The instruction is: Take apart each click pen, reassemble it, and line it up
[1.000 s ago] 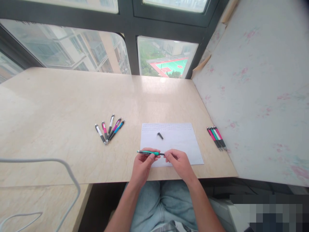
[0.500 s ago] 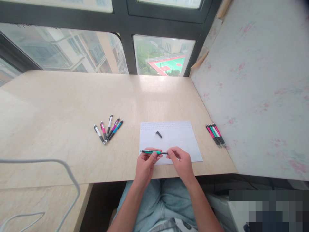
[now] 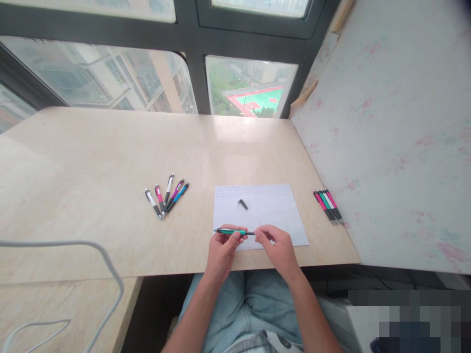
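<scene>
My left hand (image 3: pixel 223 250) is closed around the green barrel of a ballpoint pen (image 3: pixel 231 232), held level above the paper's near edge. A thin dark refill (image 3: pixel 250 233) sticks out of the barrel's right end. The fingertips of my right hand (image 3: pixel 275 245) pinch the refill's far end, so its tip is hidden. On the sheet of paper (image 3: pixel 272 215), beyond my hands, lies a small black pen grip piece (image 3: pixel 243 204), set at a slant.
Several pens (image 3: pixel 167 198) lie fanned out on the table (image 3: pixel 91 162) at the left. Another row of pens (image 3: pixel 328 206) lies side by side near the wall (image 3: pixel 390 147) at the right. A grey cable (image 3: pixel 105 257) loops across the near left corner.
My hands keep almost the same pose on the pen and refill. The view has shifted very slightly; nothing on the table has visibly moved.
</scene>
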{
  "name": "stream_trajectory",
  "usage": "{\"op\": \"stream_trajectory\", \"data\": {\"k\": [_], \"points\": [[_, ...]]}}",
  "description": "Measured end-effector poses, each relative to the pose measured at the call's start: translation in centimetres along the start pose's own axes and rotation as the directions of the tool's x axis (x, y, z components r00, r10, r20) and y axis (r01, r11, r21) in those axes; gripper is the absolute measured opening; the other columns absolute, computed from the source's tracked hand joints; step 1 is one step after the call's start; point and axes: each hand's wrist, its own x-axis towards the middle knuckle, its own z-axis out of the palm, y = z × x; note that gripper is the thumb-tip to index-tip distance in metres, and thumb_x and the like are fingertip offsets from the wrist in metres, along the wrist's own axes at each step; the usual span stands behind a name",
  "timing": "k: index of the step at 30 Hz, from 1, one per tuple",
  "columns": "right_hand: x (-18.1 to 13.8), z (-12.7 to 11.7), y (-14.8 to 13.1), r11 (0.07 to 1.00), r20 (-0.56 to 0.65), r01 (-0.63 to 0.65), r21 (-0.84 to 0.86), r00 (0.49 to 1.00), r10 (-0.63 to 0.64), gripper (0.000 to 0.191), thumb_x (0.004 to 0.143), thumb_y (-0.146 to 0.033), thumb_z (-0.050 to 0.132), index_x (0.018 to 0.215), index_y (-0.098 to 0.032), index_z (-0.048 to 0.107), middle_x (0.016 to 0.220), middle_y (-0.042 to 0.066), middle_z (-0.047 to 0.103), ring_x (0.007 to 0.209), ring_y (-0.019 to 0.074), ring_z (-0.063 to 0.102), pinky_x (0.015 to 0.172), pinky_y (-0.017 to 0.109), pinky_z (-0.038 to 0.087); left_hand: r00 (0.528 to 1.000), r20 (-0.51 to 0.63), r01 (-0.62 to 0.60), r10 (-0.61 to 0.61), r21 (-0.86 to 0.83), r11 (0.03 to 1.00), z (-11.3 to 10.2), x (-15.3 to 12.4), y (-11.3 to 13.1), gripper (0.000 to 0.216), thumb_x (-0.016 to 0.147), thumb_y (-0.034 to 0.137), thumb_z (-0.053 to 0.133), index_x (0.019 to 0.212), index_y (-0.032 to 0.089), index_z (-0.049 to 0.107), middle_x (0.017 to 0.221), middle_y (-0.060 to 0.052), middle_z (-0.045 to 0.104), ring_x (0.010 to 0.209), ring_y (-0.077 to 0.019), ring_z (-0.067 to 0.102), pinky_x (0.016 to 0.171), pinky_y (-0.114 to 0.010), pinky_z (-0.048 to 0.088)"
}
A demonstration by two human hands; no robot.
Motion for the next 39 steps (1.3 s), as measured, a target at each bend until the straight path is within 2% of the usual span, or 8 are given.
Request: {"op": "stream_trajectory", "data": {"k": [6,10,13,20,24,28,35,39], "points": [[0.11,-0.21,0.21,0.992,-0.011,0.121,0.02,0.993,-0.121,0.006,0.087,-0.024,0.063,0.09,-0.021,0.067,0.089,0.004,0.069,0.082,0.0177,0.064,0.067,0.027,0.052,1.0,-0.024,0.004,-0.004,-0.004,1.0,0.19,0.05,0.13,0.014,0.076,0.023,0.08,0.083,0.015,0.072,0.087,-0.006,0.076,0.075,-0.0118,0.067,0.073,-0.021,0.052],[0.05,0.05,0.31,0.997,0.027,0.029,0.071,0.999,-0.031,0.018,0.087,-0.028,0.064,0.103,-0.021,0.067,0.093,0.005,0.071,0.087,0.0197,0.066,0.064,0.027,0.052,1.0,-0.017,0.008,-0.008,-0.017,1.0,0.21,0.04,0.19,0.015,0.075,0.023,0.081,0.083,0.015,0.072,0.088,-0.007,0.076,0.076,-0.012,0.068,0.073,-0.021,0.053],[0.1,0.12,0.17,0.998,0.027,-0.027,0.055,0.999,0.025,0.016,0.092,-0.032,0.059,0.09,-0.021,0.069,0.079,0.003,0.071,0.074,0.0178,0.066,0.064,0.028,0.052,1.0,-0.006,0.013,-0.013,-0.01,1.0,0.17,0.05,0.2,0.016,0.074,0.023,0.082,0.084,0.015,0.072,0.089,-0.007,0.076,0.076,-0.0122,0.068,0.074,-0.021,0.053],[0.19,-0.04,-0.17,0.986,-0.013,0.16,0.036,0.987,-0.16,0.006,0.088,-0.022,0.062,0.089,-0.022,0.068,0.091,0.004,0.07,0.084,0.0181,0.065,0.066,0.027,0.052,0.999,-0.017,0.03,-0.03,-0.033,0.999,0.12,0.19,0.35,0.016,0.074,0.023,0.082,0.083,0.015,0.072,0.089,-0.007,0.076,0.075,-0.0116,0.068,0.072,-0.02,0.053],[0.1,0.23,0.19,0.994,-0.016,0.053,0.096,0.999,-0.052,0.024,0.086,-0.029,0.066,0.109,-0.022,0.064,0.096,0.006,0.071,0.09,0.0202,0.066,0.064,0.027,0.053,0.999,-0.01,0.031,-0.032,-0.039,0.999,0.13,0.14,0.39,0.016,0.073,0.022,0.083,0.083,0.016,0.072,0.088,-0.006,0.076,0.075,-0.0116,0.068,0.072,-0.02,0.053],[0.13,0.14,0.22,0.998,-0.003,-0.031,0.063,1.0,0.031,0.021,0.094,-0.035,0.057,0.084,-0.02,0.067,0.071,0.002,0.068,0.067,0.0168,0.065,0.064,0.028,0.052,0.999,-0.017,0.027,-0.027,-0.024,0.999,0.2,0.05,0.37,0.017,0.073,0.023,0.083,0.083,0.015,0.072,0.087,-0.006,0.076,0.075,-0.0119,0.068,0.073,-0.021,0.054],[0.05,-0.29,-0.17,0.992,-0.055,0.129,0.011,0.99,-0.128,0.007,0.089,-0.025,0.062,0.087,-0.022,0.068,0.089,0.005,0.07,0.083,0.0198,0.065,0.067,0.03,0.053,0.999,-0.036,0.033,-0.034,-0.031,0.999,0.3,0.0,0.45,0.018,0.072,0.023,0.083,0.083,0.015,0.071,0.087,-0.007,0.076,0.074,-0.0116,0.068,0.071,-0.02,0.053],[0.03,-0.42,-0.39,0.978,-0.066,0.207,0.027,0.977,-0.205,0.01,0.089,-0.018,0.059,0.09,-0.023,0.067,0.093,0.005,0.068,0.087,0.019,0.064,0.067,0.029,0.053,0.998,-0.05,0.038,-0.041,-0.057,0.998,0.28,0.04,0.51,0.019,0.072,0.023,0.083,0.083,0.015,0.07,0.086,-0.006,0.075,0.072,-0.0113,0.068,0.068,-0.019,0.053]]}}
